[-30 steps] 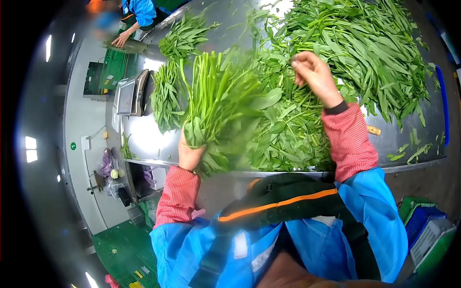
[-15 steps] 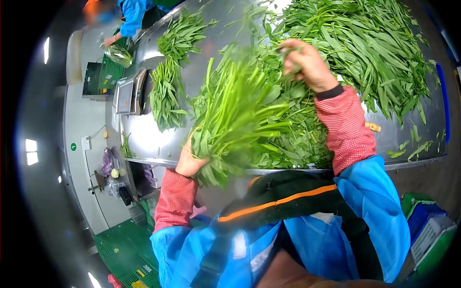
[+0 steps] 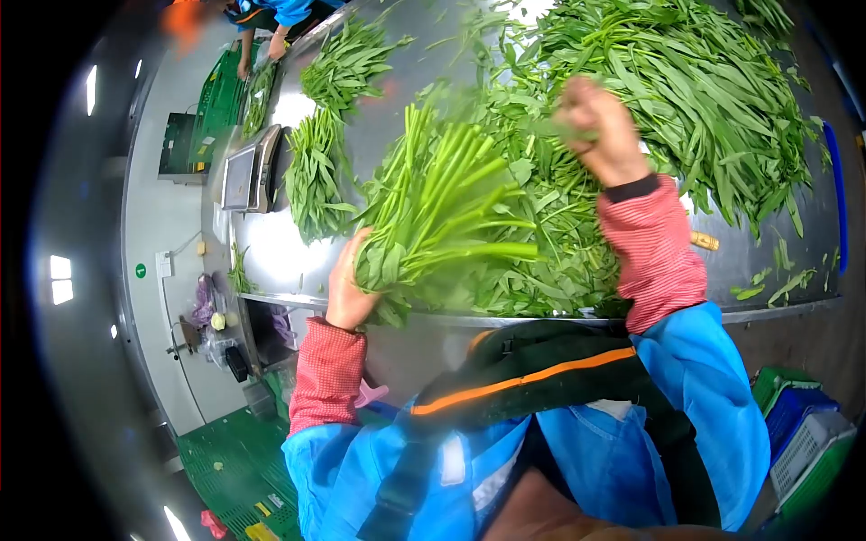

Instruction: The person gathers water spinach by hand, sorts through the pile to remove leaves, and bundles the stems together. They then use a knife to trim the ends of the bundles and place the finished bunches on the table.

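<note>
My left hand (image 3: 350, 281) is closed around a bunch of water spinach (image 3: 446, 194) above the table's near edge. The cut stems fan out up and to the right, with leaves around my fingers. My right hand (image 3: 606, 131), smeared by motion, is raised to the right of the bunch with its fingers curled in. A bit of green shows under those fingers, too blurred to make out. Loose leaves and stems (image 3: 568, 243) lie beneath, between my hands. Behind my right hand spreads a large heap of water spinach (image 3: 686, 99).
Two more bunches, one nearer (image 3: 316, 171) and one farther (image 3: 347, 68), lie on the metal table (image 3: 280, 261) beside a scale (image 3: 250, 171). A wooden handle (image 3: 704, 241) lies at right. Another person's hands (image 3: 277, 45) are at far left near green crates (image 3: 221, 95).
My right hand has moved slightly right. The bunch in my left hand has shifted up a little, its stems more spread. The other person's bagged greens have left their earlier spot.
</note>
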Action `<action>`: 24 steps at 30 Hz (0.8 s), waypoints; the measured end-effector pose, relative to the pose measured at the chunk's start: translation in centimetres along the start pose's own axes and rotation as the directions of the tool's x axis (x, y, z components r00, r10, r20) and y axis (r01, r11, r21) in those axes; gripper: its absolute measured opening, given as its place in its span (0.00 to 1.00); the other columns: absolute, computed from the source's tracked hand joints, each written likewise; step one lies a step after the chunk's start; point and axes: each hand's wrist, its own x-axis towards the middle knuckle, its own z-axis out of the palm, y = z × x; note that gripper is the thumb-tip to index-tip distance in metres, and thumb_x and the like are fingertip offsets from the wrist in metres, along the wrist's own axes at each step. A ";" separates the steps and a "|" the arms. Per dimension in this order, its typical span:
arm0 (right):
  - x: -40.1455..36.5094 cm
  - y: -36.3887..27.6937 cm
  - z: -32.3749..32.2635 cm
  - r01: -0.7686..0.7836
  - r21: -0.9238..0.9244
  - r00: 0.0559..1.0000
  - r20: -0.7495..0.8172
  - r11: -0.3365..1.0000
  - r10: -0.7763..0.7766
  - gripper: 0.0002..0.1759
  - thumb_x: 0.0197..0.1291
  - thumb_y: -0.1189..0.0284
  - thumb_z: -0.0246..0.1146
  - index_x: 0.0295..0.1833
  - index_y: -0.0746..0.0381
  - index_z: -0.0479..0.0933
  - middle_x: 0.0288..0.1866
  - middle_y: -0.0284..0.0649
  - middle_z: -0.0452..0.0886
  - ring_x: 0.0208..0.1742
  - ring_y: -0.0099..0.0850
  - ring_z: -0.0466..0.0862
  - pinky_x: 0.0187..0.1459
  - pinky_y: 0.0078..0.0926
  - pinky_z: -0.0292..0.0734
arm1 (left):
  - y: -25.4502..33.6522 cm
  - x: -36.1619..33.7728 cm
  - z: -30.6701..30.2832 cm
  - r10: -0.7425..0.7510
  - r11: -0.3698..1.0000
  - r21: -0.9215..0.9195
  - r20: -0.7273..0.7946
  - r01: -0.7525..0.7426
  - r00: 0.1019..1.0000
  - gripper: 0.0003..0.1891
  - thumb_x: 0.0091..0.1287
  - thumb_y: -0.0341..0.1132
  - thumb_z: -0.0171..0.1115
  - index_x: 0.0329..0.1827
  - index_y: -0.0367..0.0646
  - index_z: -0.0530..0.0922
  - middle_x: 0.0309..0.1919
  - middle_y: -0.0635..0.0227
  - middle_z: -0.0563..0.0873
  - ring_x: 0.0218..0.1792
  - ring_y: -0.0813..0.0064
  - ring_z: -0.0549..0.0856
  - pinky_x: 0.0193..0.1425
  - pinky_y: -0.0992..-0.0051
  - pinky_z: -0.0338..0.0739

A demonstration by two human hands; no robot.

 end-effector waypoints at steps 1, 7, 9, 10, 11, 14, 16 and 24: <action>-0.7 -1.7 0.5 0.063 -0.018 0.977 -0.203 0.998 -0.065 0.15 0.69 0.57 0.55 0.36 0.57 0.72 0.17 0.21 0.57 0.17 0.15 0.61 0.20 0.14 0.57 | 0.4 -0.1 -0.2 0.021 0.996 0.087 -0.022 -0.019 1.000 0.37 0.47 0.24 0.73 0.64 0.41 0.70 0.52 0.57 0.80 0.54 0.58 0.80 0.59 0.69 0.74; 0.7 2.4 3.1 -0.105 -0.812 0.965 0.057 0.574 0.257 0.42 0.54 0.71 0.69 0.73 0.61 0.57 0.60 0.43 0.71 0.57 0.37 0.75 0.68 0.38 0.65 | 2.4 0.4 0.2 0.253 0.911 0.355 -0.084 -0.208 0.964 0.38 0.46 0.18 0.67 0.65 0.42 0.69 0.45 0.54 0.78 0.47 0.52 0.79 0.53 0.67 0.74; -0.6 5.3 5.0 0.092 -0.660 0.936 0.312 0.746 0.161 0.23 0.56 0.66 0.68 0.55 0.64 0.77 0.51 0.41 0.79 0.46 0.32 0.80 0.50 0.30 0.77 | 3.0 1.0 0.9 0.304 0.917 0.309 -0.140 -0.250 0.942 0.38 0.46 0.18 0.67 0.66 0.41 0.68 0.45 0.55 0.78 0.47 0.51 0.78 0.53 0.68 0.73; -1.2 6.0 6.0 0.103 -0.655 0.920 0.348 0.749 0.178 0.15 0.58 0.70 0.66 0.50 0.62 0.80 0.39 0.37 0.84 0.41 0.28 0.81 0.46 0.28 0.78 | 3.4 1.1 1.0 0.229 0.939 0.291 -0.136 -0.182 0.964 0.38 0.48 0.20 0.69 0.67 0.39 0.67 0.48 0.57 0.79 0.49 0.56 0.80 0.55 0.69 0.74; -1.2 5.1 5.8 0.005 -0.694 0.955 0.216 0.720 0.202 0.14 0.59 0.70 0.65 0.50 0.62 0.80 0.39 0.36 0.84 0.40 0.26 0.81 0.44 0.25 0.78 | 2.2 0.9 1.1 0.153 0.980 0.148 -0.140 -0.132 0.978 0.38 0.50 0.20 0.69 0.67 0.39 0.66 0.50 0.59 0.80 0.51 0.60 0.80 0.56 0.70 0.74; -0.8 1.5 3.2 -0.271 -0.372 0.950 -0.252 0.888 0.185 0.09 0.64 0.70 0.61 0.48 0.60 0.78 0.26 0.26 0.76 0.23 0.15 0.73 0.26 0.13 0.71 | 0.2 0.0 0.8 -0.061 0.940 -0.337 -0.035 0.046 0.998 0.38 0.51 0.21 0.69 0.68 0.38 0.64 0.55 0.64 0.80 0.53 0.72 0.80 0.60 0.72 0.75; -0.3 -0.5 0.3 -0.061 -0.147 0.991 -0.128 0.987 0.043 0.11 0.67 0.68 0.59 0.50 0.62 0.76 0.25 0.24 0.74 0.22 0.15 0.72 0.23 0.12 0.68 | -0.3 -0.6 -0.5 -0.160 0.904 -0.387 0.082 0.179 0.984 0.34 0.51 0.20 0.66 0.65 0.36 0.67 0.53 0.65 0.81 0.53 0.73 0.80 0.58 0.73 0.74; 0.2 4.6 6.2 0.259 -0.795 0.964 0.247 0.549 -0.097 0.23 0.60 0.75 0.64 0.62 0.57 0.71 0.46 0.35 0.79 0.35 0.20 0.79 0.35 0.16 0.76 | -0.4 -0.8 -0.8 -0.235 0.789 -0.515 0.251 0.335 0.939 0.28 0.52 0.22 0.66 0.60 0.36 0.72 0.50 0.65 0.83 0.50 0.72 0.81 0.56 0.72 0.75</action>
